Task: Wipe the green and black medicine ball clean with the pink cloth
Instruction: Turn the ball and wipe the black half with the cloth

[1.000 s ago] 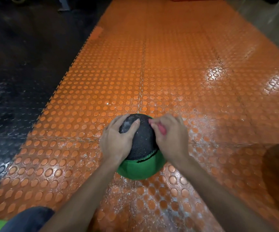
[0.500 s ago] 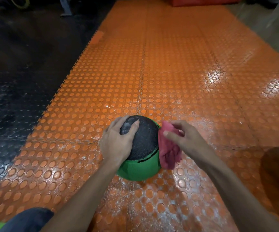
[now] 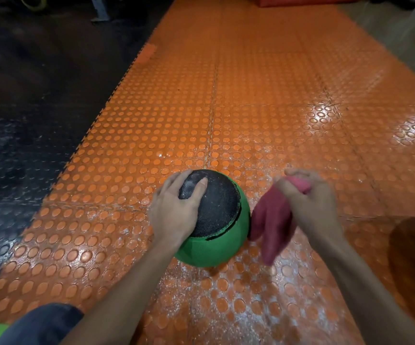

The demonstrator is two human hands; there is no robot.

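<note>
Medicine ball [image 3: 222, 241] is sitting lower centre of frame on the orange floor mat [image 3: 251, 108]. Left hand [image 3: 176, 210] is pressing flat on its black top, grip released, steadying it. Right hand [image 3: 311, 202] is clutching the pink cloth [image 3: 271, 225], which is dangling just right of the green side. Likely better: flattening the cloth under the palm and wiping while the left is turning the ball.

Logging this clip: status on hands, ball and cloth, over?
Left hand rests on medicine ball, steadying it on orange mat. Right hand grips pink cloth, hanging beside ball, contact unclear. Nothing in the way.
</note>
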